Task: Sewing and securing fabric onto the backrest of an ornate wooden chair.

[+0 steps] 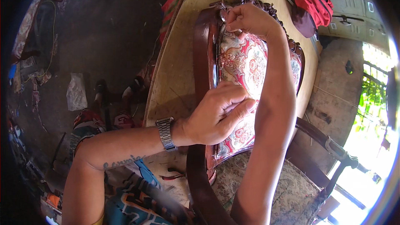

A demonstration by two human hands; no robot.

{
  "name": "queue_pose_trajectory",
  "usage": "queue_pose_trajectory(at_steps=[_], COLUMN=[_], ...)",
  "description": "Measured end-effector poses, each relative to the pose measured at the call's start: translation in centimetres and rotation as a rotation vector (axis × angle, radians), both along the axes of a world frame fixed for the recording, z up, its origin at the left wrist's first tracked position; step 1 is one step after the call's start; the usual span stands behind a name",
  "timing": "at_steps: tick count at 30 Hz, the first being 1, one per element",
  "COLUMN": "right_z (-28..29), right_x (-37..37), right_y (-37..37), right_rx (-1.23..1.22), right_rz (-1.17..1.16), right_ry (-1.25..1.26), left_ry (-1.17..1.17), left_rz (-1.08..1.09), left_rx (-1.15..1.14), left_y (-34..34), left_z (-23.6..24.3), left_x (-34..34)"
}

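Note:
A dark carved wooden chair [201, 50] lies tilted on a pale wooden tabletop. Its backrest is covered with red and cream floral fabric [235, 56]. My left hand [223, 112], with a metal watch [166, 133] on the wrist, is closed above the middle of the backrest, near the left frame rail. Whatever its fingers hold is hidden. Farther up, my right hand [252, 21] is closed in a pinch at the top left corner of the backrest, where the fabric edge meets the frame. What lies between those fingertips is too small to name. My right forearm covers part of the fabric.
Worn floral seat fabric [275, 183] and a wooden armrest [321, 139] are at the lower right. The tabletop [171, 75] extends left of the chair. A red bag [312, 6] is beside metal cabinets [354, 6]. Plastic [76, 91] lies on the dark floor.

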State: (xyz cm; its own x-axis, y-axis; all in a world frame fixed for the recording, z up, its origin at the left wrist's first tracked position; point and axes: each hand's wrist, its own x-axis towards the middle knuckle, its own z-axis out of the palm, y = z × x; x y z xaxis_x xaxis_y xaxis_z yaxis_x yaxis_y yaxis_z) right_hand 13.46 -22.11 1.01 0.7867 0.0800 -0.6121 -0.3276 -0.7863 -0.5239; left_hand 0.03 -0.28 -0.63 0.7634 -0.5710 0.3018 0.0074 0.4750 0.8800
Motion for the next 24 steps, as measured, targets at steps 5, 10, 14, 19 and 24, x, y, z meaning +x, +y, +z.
queue_pose_trajectory(at_steps=[5,10,14,19,24], right_z=[0.4,0.1,0.1,-0.3,-0.3], right_x=[0.8,0.8,1.3,1.0,0.7], right_y=[0.4,-0.2,-0.1,-0.7,-0.8], right_rx=[0.009,0.045,0.059,0.114,0.086], right_rz=[0.032,-0.032,-0.076,-0.078,-0.043], right_ry=[0.136,0.170,0.235,0.201,0.129], left_ry=[0.020,0.004,-0.170,-0.508,-0.608], left_rz=[0.015,-0.001,0.144,0.010,-0.006], left_rx=[0.018,0.052,0.219,0.861,0.944], left_y=[0.0,0.1,-0.6,-0.5,-1.0], left_z=[-0.2,-0.5,-0.8,-1.3,-1.7], left_x=[0.0,-0.1,0.7,2.4,2.6])
